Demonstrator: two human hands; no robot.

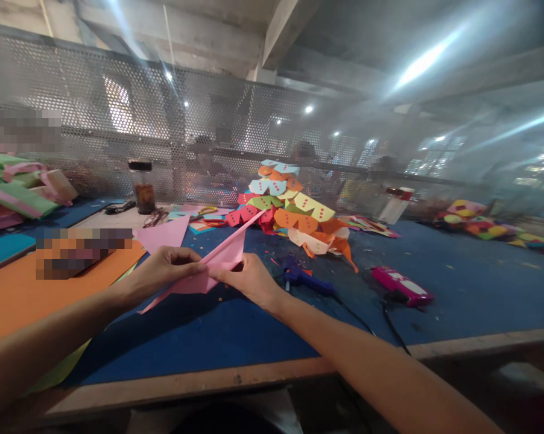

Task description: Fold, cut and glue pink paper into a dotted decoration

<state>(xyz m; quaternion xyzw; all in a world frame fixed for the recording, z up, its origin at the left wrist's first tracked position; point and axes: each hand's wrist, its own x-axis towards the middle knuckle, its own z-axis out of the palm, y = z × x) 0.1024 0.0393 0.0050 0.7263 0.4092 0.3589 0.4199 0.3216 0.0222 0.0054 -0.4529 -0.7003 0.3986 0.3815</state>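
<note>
A folded pink paper (227,252) is held above the blue table, with pointed ends reaching up to the right and down to the left. My left hand (167,271) pinches it near its middle, thumb and forefinger together. Close beside, my right hand (249,278) grips the same paper between thumb and fingers. The fingertips of both hands nearly meet. Another pink sheet (166,234) lies just behind my left hand. Beyond the paper stands a pile of colourful cut paper shapes (299,211).
Right of my hands lie a blue glue gun (306,277) with a cable and a magenta device (402,286). Orange sheets (28,295) lie left. A jar (144,188), scissors (206,212) and a perforated metal screen (154,120) are behind. The table's front edge (199,381) is near.
</note>
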